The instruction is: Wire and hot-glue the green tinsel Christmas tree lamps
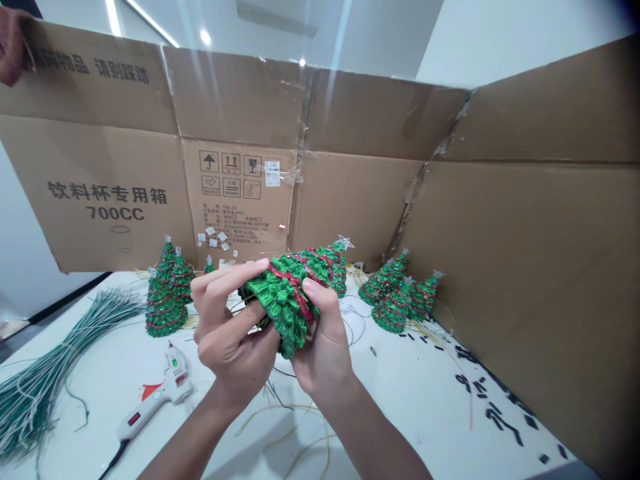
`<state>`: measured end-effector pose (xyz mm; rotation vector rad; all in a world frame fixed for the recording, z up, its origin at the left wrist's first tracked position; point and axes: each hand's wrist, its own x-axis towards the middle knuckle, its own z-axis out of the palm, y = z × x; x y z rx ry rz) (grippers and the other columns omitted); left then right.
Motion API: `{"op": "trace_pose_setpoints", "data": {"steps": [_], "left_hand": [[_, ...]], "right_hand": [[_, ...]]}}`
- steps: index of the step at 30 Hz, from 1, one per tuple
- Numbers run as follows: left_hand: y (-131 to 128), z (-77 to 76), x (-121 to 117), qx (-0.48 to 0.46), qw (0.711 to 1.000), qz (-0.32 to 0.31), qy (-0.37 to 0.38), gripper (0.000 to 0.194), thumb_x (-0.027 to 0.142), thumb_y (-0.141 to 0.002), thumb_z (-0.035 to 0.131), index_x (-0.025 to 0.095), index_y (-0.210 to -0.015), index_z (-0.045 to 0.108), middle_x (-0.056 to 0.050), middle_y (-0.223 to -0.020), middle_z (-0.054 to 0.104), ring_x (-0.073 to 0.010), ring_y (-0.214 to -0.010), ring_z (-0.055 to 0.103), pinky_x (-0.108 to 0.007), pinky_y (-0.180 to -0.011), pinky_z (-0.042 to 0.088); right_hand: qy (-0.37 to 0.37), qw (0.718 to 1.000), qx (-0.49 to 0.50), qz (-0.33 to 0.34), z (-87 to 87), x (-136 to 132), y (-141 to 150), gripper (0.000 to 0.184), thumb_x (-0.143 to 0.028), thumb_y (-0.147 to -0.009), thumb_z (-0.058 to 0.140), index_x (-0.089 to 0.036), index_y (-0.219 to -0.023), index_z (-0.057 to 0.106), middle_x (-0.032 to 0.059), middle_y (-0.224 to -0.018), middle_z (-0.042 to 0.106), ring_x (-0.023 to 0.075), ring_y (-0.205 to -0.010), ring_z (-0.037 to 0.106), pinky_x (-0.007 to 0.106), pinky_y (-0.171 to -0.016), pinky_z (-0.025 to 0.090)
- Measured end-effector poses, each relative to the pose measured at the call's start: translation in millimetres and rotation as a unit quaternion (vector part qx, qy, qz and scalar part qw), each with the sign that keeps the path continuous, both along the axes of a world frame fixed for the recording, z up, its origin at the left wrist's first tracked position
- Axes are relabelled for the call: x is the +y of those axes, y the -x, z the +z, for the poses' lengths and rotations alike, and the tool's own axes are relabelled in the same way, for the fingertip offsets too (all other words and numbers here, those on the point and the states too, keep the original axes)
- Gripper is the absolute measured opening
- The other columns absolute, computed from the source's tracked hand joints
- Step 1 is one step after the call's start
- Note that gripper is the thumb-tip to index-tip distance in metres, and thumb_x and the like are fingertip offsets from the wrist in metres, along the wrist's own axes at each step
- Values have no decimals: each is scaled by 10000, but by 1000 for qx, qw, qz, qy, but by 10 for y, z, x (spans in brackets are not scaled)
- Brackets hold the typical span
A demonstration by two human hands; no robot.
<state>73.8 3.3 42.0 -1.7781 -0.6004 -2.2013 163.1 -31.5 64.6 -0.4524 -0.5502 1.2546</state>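
Observation:
Between my two hands, above the white table, lies a small green Christmas tree ornament (287,293) tipped on its side, its star pointing to the upper right. Red garland winds round it. My left hand (233,327) grips the base end, some fingers on the edge and others reaching into the underside. My right hand (327,333) wraps the near side, with the thumb pressed on the branches. The inside of the base is mostly hidden by my left fingers. Thin yellow and dark wires (295,407) show below my hands.
A white glue gun (173,380) lies left of my hands, beside a bundle of green wires (55,367). More trees stand at left (165,293) and right (393,307). Black scraps (493,413) litter the right side. Cardboard walls (360,193) enclose the back; another person's hand (14,43) holds the left top.

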Motion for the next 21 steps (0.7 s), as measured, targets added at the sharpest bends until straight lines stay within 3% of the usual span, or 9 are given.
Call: {"op": "trace_pose_setpoints", "data": {"steps": [6, 12, 18, 21], "left_hand": [[-10, -2, -7, 12, 1000, -6, -6, 228, 3, -840, 775, 218, -782, 727, -65, -1192, 780, -268, -1074, 681, -462, -851, 554], [12, 5, -1, 8, 1000, 4, -21, 208, 31, -839, 801, 216, -773, 731, -65, -1189, 785, -273, -1065, 690, -467, -854, 551], [44, -17, 23, 9, 1000, 4, -18, 207, 18, -823, 801, 221, -816, 764, -64, -1207, 790, -274, -1070, 682, -457, -830, 554], [47, -11, 36, 14, 999, -3, -28, 210, 15, -830, 786, 222, -803, 757, -65, -1199, 785, -270, -1057, 679, -460, -829, 557]], "right_hand": [[-6, 1000, 0, -14, -15, 6, 0, 267, -355, -782, 881, -226, -963, 732, -7, -927, 786, 203, -832, 758, 369, -880, 673], [-10, 1000, 10, -15, -11, -49, -14, 209, -297, -776, 902, -231, -872, 729, -42, -794, 759, 138, -662, 679, 262, -673, 611], [-14, 999, 21, -21, 8, -43, -15, 174, -283, -772, 878, -240, -888, 756, -19, -896, 813, 180, -757, 732, 355, -851, 659], [-9, 1000, 12, -22, 10, -33, -22, 200, -301, -765, 879, -240, -916, 762, -12, -896, 814, 189, -743, 731, 380, -866, 666]]}}
